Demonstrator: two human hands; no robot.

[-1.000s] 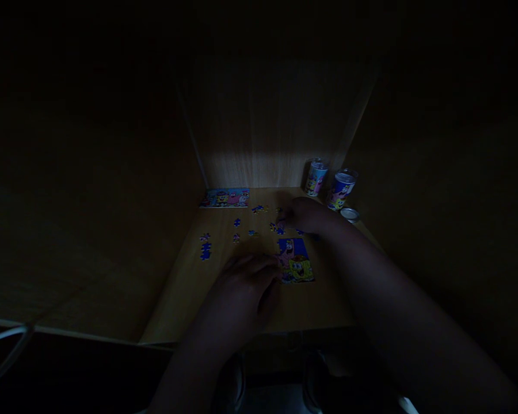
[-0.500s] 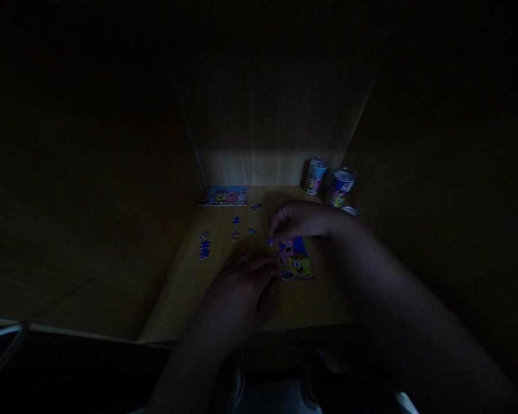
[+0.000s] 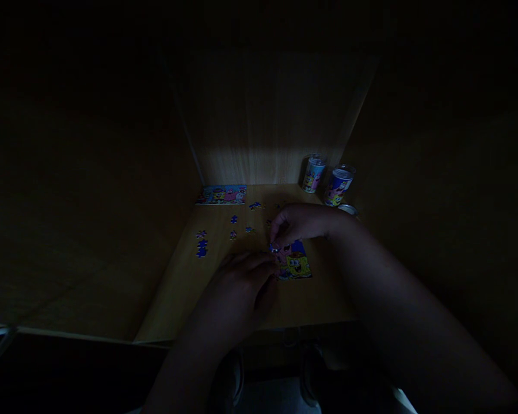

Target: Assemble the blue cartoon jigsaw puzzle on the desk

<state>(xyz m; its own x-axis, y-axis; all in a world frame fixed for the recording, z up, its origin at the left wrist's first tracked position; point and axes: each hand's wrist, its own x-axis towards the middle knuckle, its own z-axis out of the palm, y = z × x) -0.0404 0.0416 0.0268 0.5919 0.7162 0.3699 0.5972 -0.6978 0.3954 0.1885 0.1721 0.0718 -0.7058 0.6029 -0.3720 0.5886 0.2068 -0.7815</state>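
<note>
A partly joined jigsaw puzzle [image 3: 300,265] with a yellow sponge character and a pink figure lies on the wooden surface. At its upper left edge my right hand [image 3: 291,225] is closed in a pinch on a small puzzle piece [image 3: 273,248], mostly covered by the fingertips. My left hand [image 3: 246,279] lies low beside the puzzle, its fingers stretched out and the tips touching the left edge. Beyond the hands are loose pieces: a blue one [image 3: 233,219], a multicoloured one [image 3: 233,234] and a light blue one [image 3: 250,229]. Darkness blurs the finer details.
A picture card [image 3: 221,195] lies at the back left. Two printed cans [image 3: 313,174] with clear lids stand at the back right, near a round lid [image 3: 349,210] partly behind my right arm. More pieces [image 3: 202,252] lie at the left. Wooden panels [image 3: 250,138] enclose the surface.
My right hand has brought the pinched piece slightly down to the puzzle's upper left edge. My left hand has stayed at the puzzle's left side. The view has shifted a little.
</note>
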